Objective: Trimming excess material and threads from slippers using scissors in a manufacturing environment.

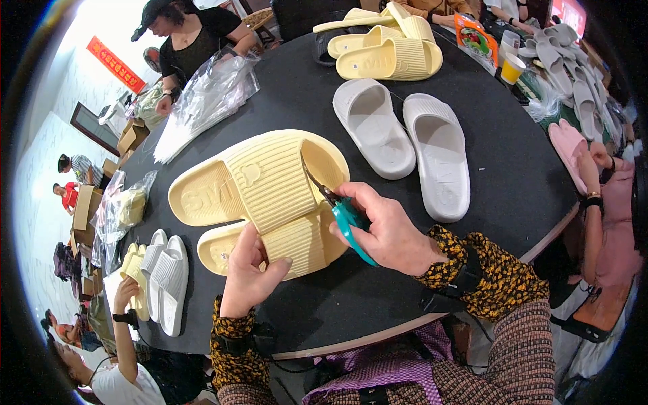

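A pair of pale yellow ribbed slide slippers lies in front of me on the black table. The farther slipper (266, 181) has a small outlined shape on its strap. My left hand (255, 275) pinches the strap of the nearer slipper (297, 244), thumb on top. In my right hand (395, 233) are scissors (352, 233) with teal handles. Their dark blades point to the upper left, against the strap edge of the farther slipper; the tips reach its opening. What lies between the blades is too small to tell.
Grey slippers (442, 158) lie to the right, and yellow slippers (388, 54) are stacked behind. Clear plastic bags (209, 94) rest at the far left. Co-workers sit around the table (290, 101); one handles a pink slipper (567, 152). A yellow cup (512, 68) stands far right.
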Tool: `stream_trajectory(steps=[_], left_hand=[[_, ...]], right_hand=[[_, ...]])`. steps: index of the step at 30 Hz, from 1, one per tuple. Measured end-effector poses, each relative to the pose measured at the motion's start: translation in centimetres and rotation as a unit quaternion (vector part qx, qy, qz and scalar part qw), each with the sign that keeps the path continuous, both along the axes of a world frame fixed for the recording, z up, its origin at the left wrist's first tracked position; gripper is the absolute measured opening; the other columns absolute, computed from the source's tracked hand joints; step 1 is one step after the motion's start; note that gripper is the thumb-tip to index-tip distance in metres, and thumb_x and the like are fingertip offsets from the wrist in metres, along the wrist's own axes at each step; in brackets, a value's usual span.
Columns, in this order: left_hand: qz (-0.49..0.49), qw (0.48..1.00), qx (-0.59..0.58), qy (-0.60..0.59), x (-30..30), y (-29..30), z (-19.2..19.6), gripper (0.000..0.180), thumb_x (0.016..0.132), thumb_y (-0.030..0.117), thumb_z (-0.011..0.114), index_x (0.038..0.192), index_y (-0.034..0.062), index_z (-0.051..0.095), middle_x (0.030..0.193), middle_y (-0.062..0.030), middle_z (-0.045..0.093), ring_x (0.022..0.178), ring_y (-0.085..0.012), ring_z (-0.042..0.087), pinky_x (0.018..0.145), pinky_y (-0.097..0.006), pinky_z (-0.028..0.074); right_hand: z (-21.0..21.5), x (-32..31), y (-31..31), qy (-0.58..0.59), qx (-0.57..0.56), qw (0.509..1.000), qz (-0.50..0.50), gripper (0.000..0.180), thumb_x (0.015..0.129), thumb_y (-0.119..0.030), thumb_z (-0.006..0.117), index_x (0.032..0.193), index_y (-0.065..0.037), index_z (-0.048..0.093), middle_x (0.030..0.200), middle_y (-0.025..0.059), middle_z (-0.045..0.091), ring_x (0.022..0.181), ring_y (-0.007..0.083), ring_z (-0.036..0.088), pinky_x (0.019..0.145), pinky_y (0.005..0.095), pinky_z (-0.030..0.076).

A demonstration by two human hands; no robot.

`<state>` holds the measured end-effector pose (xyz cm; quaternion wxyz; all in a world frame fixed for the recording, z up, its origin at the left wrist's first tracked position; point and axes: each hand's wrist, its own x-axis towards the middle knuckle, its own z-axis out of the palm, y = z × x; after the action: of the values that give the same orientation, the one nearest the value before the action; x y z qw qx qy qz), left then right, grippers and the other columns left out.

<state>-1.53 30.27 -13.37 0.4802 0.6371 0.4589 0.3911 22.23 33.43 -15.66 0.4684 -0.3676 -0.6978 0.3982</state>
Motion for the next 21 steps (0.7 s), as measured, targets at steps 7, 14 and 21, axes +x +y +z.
stream_trajectory(steps=[7, 14, 21], left_hand=[[0.0, 1.0, -0.001, -0.002, -0.17, 0.01, -0.27, 0.068, 0.078, -0.011, 0.056, 0.14, -0.0024, 0.029, 0.128, -0.015, 0.054, 0.118, -0.0204, 0.055, 0.096, -0.031, 0.045], [-0.006, 1.0, -0.002, -0.003, -0.24, -0.12, 0.03, 0.068, 0.078, -0.012, 0.057, 0.139, -0.0028, 0.029, 0.129, -0.0148, 0.052, 0.118, -0.0207, 0.054, 0.097, -0.032, 0.044], [-0.014, 0.999, -0.01, 0.027, -0.34, 0.19, -0.23, 0.069, 0.078, -0.012, 0.056, 0.14, -0.0021, 0.028, 0.129, -0.0147, 0.052, 0.119, -0.0217, 0.053, 0.098, -0.033, 0.044]], right_hand=[[-0.28, -0.24, -0.08, 0.034, -0.046, 0.998, 0.007, 0.04, 0.087, -0.015, 0.066, 0.117, 0.002, 0.047, 0.086, 0.0213, 0.064, 0.078, 0.0254, 0.067, 0.067, 0.0354, 0.051], [0.4, -0.01, -0.09, 0.017, -0.058, 0.998, 0.015, 0.046, 0.087, -0.018, 0.069, 0.122, 0.002, 0.045, 0.091, 0.0073, 0.057, 0.077, 0.0098, 0.055, 0.068, 0.0252, 0.048], [0.24, 0.33, 0.04, 0.014, -0.064, 0.998, 0.015, 0.043, 0.087, -0.016, 0.068, 0.121, 0.001, 0.047, 0.089, 0.0068, 0.058, 0.077, 0.0086, 0.055, 0.068, 0.0254, 0.048]])
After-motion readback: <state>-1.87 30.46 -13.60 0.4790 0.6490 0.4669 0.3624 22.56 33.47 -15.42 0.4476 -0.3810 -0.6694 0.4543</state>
